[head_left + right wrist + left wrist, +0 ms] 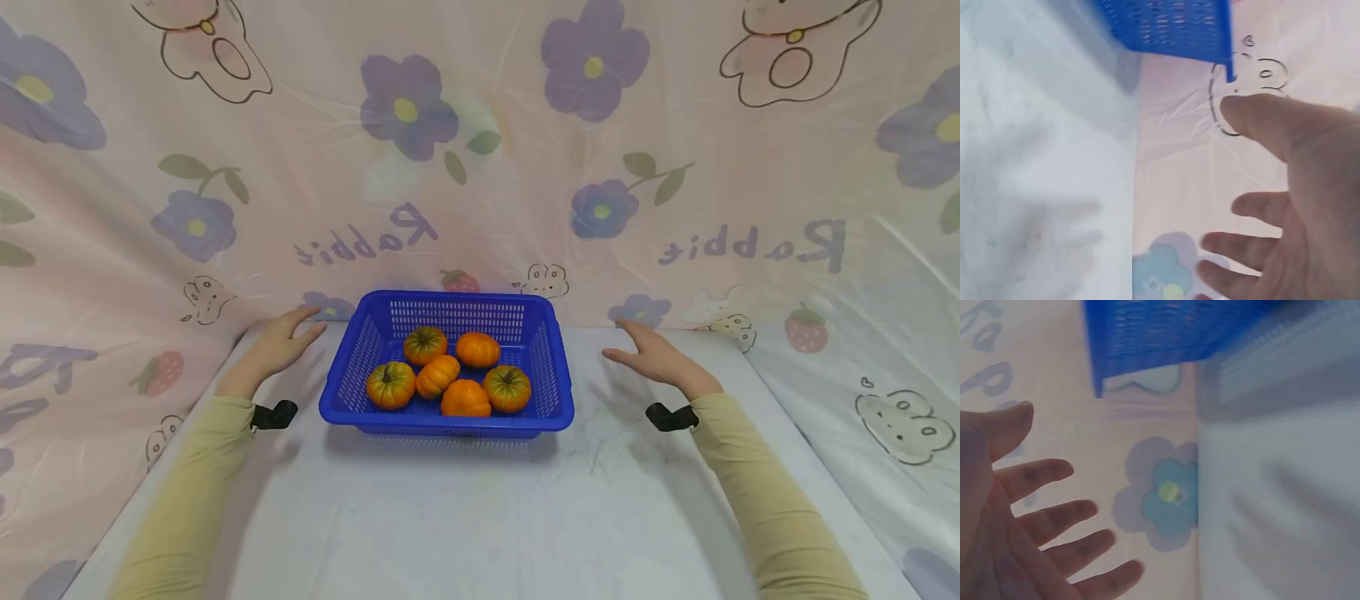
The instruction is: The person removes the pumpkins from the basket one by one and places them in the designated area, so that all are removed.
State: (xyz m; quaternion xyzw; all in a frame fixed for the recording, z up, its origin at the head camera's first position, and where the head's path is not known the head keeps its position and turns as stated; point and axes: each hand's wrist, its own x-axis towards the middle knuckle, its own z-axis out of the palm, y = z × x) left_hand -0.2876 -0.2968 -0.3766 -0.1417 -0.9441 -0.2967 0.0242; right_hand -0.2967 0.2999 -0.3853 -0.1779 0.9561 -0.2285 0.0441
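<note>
A blue plastic basket (450, 423) with slotted walls sits at the middle of the white table. Several small pumpkins lie in it, among them an orange pumpkin (477, 350) and a green-and-orange pumpkin (391, 385). To the basket's left, my left hand (281, 344) is held apart from it, fingers spread and nothing in them. My right hand (655, 354) is on the other side, likewise apart from the basket, thumb and fingers extended. Each wrist view shows an empty palm, with a corner of the basket (1154, 337) (1175, 28) beyond the thumb.
A pale cloth (495, 208) printed with flowers, rabbits and lettering hangs behind the table and along both sides. The white tabletop (450, 517) stretches in front of the basket. A small black camera (275, 415) is strapped to the left wrist, another camera (671, 417) to the right.
</note>
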